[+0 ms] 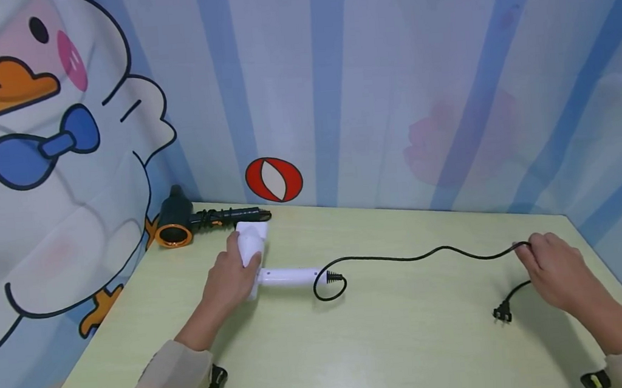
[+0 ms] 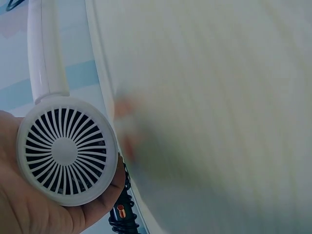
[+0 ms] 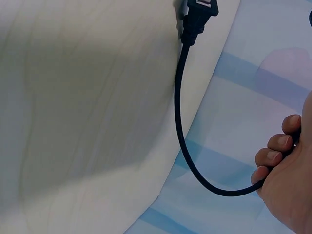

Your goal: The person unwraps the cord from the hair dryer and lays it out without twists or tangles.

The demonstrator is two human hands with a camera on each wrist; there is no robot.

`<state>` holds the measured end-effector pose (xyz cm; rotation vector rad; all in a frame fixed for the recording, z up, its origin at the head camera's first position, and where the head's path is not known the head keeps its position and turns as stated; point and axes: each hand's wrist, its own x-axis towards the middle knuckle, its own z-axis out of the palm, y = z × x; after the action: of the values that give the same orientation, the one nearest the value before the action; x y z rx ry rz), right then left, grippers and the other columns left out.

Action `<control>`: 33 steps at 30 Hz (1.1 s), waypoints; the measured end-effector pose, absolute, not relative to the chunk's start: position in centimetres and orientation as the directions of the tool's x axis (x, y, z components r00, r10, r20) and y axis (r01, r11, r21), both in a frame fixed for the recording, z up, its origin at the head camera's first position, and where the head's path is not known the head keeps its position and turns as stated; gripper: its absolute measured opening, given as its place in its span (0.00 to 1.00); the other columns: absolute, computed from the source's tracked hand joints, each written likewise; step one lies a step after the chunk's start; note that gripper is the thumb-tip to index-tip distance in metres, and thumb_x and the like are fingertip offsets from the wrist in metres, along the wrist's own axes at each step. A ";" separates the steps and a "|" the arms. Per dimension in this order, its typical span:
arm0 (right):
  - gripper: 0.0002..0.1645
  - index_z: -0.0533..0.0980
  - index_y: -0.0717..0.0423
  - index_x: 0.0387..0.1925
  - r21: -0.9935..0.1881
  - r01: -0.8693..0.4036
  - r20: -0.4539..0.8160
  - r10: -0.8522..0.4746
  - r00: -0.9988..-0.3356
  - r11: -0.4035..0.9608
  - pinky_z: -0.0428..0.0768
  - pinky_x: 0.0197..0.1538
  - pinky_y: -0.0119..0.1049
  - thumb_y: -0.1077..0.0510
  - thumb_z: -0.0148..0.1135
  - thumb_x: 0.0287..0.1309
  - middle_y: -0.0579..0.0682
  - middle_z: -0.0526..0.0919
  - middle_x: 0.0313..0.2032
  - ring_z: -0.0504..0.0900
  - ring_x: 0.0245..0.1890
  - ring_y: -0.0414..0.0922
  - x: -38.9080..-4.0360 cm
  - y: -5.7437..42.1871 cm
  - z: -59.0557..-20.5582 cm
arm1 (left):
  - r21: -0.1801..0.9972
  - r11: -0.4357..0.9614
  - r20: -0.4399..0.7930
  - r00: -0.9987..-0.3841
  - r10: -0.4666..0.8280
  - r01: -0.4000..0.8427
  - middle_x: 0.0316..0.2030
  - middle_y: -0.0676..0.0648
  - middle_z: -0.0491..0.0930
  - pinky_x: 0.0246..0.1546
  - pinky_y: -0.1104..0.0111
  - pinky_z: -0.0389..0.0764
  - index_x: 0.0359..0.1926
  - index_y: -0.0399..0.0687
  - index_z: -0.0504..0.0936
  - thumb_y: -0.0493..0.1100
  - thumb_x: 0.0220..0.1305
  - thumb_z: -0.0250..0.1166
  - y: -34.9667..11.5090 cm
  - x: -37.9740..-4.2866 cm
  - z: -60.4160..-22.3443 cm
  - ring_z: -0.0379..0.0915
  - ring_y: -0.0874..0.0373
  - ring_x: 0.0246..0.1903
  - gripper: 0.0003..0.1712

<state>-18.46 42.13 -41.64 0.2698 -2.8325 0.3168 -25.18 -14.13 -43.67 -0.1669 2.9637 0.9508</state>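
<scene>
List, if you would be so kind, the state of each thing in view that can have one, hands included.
White hair dryer: unplugged, gripped by its head.
Left hand: holding that head.
Black cord: unwound, wavy rather than taut, looped near the white handle.
Plug: in no socket, prongs bare.
Right hand: curled round the cord near the plug.
Black hair dryer: lying down, cord wound round its handle.

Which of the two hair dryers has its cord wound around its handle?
The black dryer at the back left; the white dryer has its cord running to the right hand.
</scene>
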 end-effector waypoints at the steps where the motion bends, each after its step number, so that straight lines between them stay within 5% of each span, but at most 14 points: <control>1: 0.22 0.65 0.57 0.29 -0.188 -0.212 0.292 -0.152 -0.944 0.959 0.57 0.30 0.42 0.52 0.37 0.82 0.50 0.64 0.24 0.60 0.25 0.46 -18.4 42.3 -41.7 | 0.577 0.809 -0.059 -0.994 -0.096 -0.113 0.59 0.31 0.71 0.46 0.47 0.81 0.79 0.46 0.43 0.59 0.75 0.53 -14.1 -25.2 -43.7 0.74 0.40 0.49 0.45; 25: 0.18 0.67 0.57 0.31 -0.095 -0.227 0.238 -0.199 -0.951 0.969 0.57 0.30 0.40 0.56 0.40 0.80 0.53 0.64 0.29 0.60 0.28 0.47 -17.1 44.1 -42.9 | 0.575 0.808 -0.090 -0.991 -0.097 -0.132 0.61 0.30 0.70 0.47 0.46 0.80 0.80 0.46 0.42 0.61 0.75 0.52 -14.6 -25.5 -44.1 0.74 0.39 0.50 0.46; 33: 0.07 0.71 0.57 0.37 -0.084 -0.279 0.312 -0.241 -0.919 0.956 0.58 0.33 0.40 0.69 0.49 0.69 0.53 0.67 0.32 0.61 0.31 0.47 -16.0 45.2 -43.0 | 0.577 0.808 -0.083 -0.992 -0.091 -0.122 0.61 0.30 0.69 0.47 0.46 0.80 0.80 0.45 0.42 0.60 0.75 0.52 -14.3 -25.4 -43.6 0.74 0.40 0.50 0.46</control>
<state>-16.01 45.15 -42.99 0.3823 -2.8063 0.1820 -25.44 -14.27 -43.56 -0.1737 2.9379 0.9432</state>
